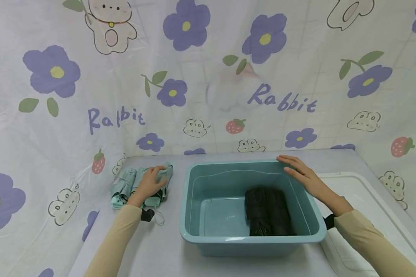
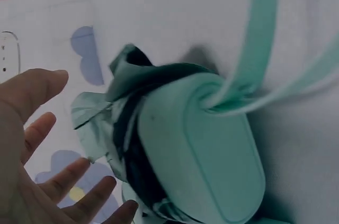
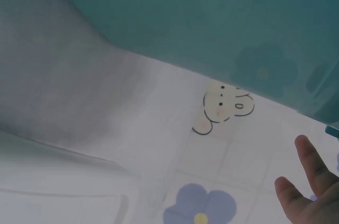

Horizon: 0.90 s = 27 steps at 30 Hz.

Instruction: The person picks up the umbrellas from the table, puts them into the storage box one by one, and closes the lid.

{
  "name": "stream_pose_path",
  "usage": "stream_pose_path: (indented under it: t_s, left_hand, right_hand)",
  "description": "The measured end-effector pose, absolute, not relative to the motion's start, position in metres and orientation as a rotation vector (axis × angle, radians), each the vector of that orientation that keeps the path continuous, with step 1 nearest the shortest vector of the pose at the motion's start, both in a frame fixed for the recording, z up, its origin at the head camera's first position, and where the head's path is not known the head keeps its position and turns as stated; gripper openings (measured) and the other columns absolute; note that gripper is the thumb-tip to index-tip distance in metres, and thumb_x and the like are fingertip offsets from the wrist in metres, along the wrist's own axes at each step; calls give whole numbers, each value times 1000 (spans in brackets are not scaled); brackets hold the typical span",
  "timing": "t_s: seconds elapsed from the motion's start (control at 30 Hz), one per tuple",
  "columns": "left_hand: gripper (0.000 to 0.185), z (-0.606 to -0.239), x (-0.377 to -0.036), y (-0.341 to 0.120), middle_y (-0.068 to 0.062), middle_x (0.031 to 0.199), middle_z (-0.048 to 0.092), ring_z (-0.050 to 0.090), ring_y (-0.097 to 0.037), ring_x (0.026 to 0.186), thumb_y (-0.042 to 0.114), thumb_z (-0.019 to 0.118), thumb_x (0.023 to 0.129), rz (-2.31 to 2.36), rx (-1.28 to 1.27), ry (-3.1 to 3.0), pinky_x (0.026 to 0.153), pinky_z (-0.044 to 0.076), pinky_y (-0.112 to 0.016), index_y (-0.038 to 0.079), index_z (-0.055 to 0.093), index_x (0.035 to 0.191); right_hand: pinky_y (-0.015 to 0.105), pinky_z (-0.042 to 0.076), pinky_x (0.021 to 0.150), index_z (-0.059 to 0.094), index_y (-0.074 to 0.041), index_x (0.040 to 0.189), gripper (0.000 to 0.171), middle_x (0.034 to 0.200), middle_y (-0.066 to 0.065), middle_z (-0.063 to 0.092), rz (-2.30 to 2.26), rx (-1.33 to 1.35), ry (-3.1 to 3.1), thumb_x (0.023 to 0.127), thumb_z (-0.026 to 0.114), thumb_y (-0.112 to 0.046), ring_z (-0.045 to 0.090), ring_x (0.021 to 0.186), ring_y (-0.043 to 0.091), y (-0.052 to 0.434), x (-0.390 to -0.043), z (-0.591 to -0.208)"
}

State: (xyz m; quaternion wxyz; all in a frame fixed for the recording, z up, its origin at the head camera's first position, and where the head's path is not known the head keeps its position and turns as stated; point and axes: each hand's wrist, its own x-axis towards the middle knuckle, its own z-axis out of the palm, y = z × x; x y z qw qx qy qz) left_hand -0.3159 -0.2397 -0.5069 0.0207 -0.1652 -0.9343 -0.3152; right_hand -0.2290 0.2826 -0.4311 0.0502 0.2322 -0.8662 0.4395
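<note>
My left hand [image 1: 150, 184] is over two folded mint-green umbrellas lying side by side left of the bin, its fingers spread around the right-hand umbrella [image 1: 168, 173]. In the left wrist view, that umbrella's flat handle end [image 2: 212, 144] and wrist strap [image 2: 259, 33] show close by, and the fingers stand apart from it. The other umbrella [image 1: 123, 186] lies further left. With fingers extended, my right hand [image 1: 303, 175] rests at the far right corner of a blue-green plastic bin [image 1: 253, 239]. Inside the bin, two black folded bundles [image 1: 268, 211] lie together at the right.
A white lid [image 1: 364, 215] lies flat on the table to the right, partly under the right forearm. Behind the table [image 1: 159, 250] hangs a patterned curtain [image 1: 208, 84] with flowers and rabbits. The left half of the bin's floor [image 1: 223, 217] shows bare.
</note>
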Motion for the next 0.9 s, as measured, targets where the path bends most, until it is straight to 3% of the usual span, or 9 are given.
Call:
stream_pose_path:
  t_s: [0.17, 0.37, 0.5, 0.73, 0.9]
  left_hand:
    - [54, -512, -318, -242, -27, 136, 30, 34, -53, 118, 30, 62, 89, -821, -405, -2984, 81, 40, -63, 17, 41, 137]
    - [57, -516, -326, -240, -28, 135, 32, 38, -56, 112, 32, 66, 86, -635, -353, -3006, 77, 41, -63, 22, 42, 137]
    - [59, -516, -330, -233, -30, 133, 33, 39, -56, 109, 32, 66, 85, -494, -327, -3037, 75, 42, -63, 22, 41, 138]
    - [63, -520, -336, -225, -32, 128, 35, 41, -53, 102, 32, 68, 83, -330, -307, -3064, 61, 47, -53, 19, 41, 138]
    - [63, -521, -334, -221, -31, 121, 37, 51, -39, 70, 33, 70, 80, -326, -359, -3032, 50, 44, -44, 18, 44, 135]
  right_hand:
    - [70, 20, 95, 37, -12, 142, 43, 148, 13, 27, 1347, 702, -2645, 100, 40, -15, 24, 133, 41, 281, -228, -430]
    - [71, 19, 95, 37, -12, 142, 43, 148, 13, 27, 1353, 698, -2648, 99, 41, -16, 24, 134, 41, 280, -227, -428]
    - [70, 19, 96, 37, -12, 142, 43, 148, 13, 27, 1350, 693, -2651, 100, 40, -16, 24, 134, 40, 281, -227, -428]
    - [71, 19, 96, 38, -7, 141, 42, 147, 16, 28, 1347, 689, -2641, 99, 39, -12, 24, 133, 42, 284, -231, -433]
    - [70, 20, 96, 38, -8, 141, 42, 147, 14, 28, 1344, 695, -2642, 99, 40, -13, 24, 133, 41, 282, -229, -430]
